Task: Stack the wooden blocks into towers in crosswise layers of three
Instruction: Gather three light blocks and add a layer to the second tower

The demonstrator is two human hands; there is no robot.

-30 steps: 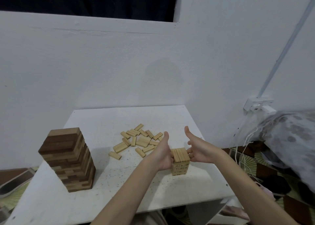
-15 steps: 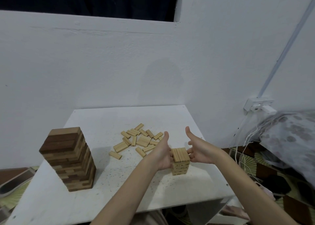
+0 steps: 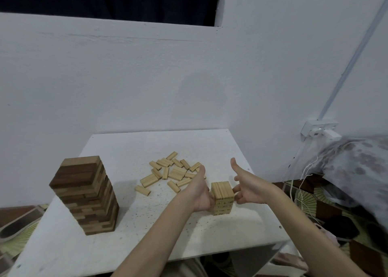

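Tower of pale blocks [image 3: 222, 197] stands between my left hand [image 3: 199, 190] and right hand [image 3: 248, 189], straight fingers against its sides; loose blocks [image 3: 170, 171] behind, tall dark tower [image 3: 85, 195] far left

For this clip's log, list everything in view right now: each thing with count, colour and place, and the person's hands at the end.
tall tower of dark and light brown wooden blocks: one, mixed browns, near left part of the table.
short tower of pale wooden blocks: one, light tan, near right part of the table, between the hands.
loose pale wooden blocks: a scattered heap, exact count unclear, light tan, centre of the table behind the short tower.
white speckled table: one, white, against the wall.
white wall socket with plug: one, white, on the right wall.
patterned grey fabric: one, grey, far right.
left hand: fingers straight, flat against the short tower's left side.
right hand: fingers straight, at the tower's right side; contact unclear.
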